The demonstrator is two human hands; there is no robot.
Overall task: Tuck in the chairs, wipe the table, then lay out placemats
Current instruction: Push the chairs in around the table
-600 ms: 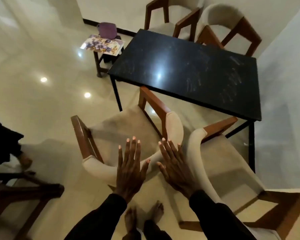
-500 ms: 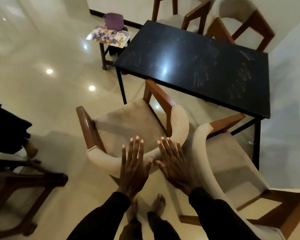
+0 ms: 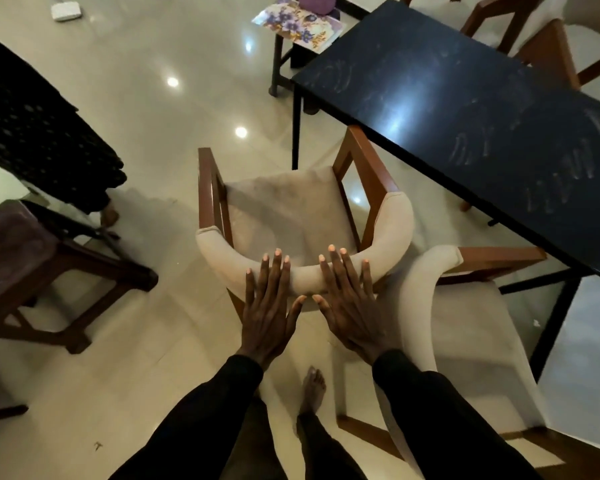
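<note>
Head view: flat-fingered left hand [image 3: 267, 317] and right hand [image 3: 352, 313] have reached the chair [image 3: 284, 209] near the tabletop [image 3: 465, 116]; tucking likely starts.

On backrest of near chair [image 3: 284, 209]: left hand [image 3: 267, 320], right hand [image 3: 350, 313]. Ahead-right, table [image 3: 447, 98]; just right, second chair [image 3: 471, 327] (contact unclear). Behind table, placemats [image 3: 298, 24] on stool [image 3: 278, 60].

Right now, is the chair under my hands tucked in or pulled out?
Pulled out. The chair shows its whole seat, none of it under the black table; left hand and right hand lie flat on its backrest.
</note>
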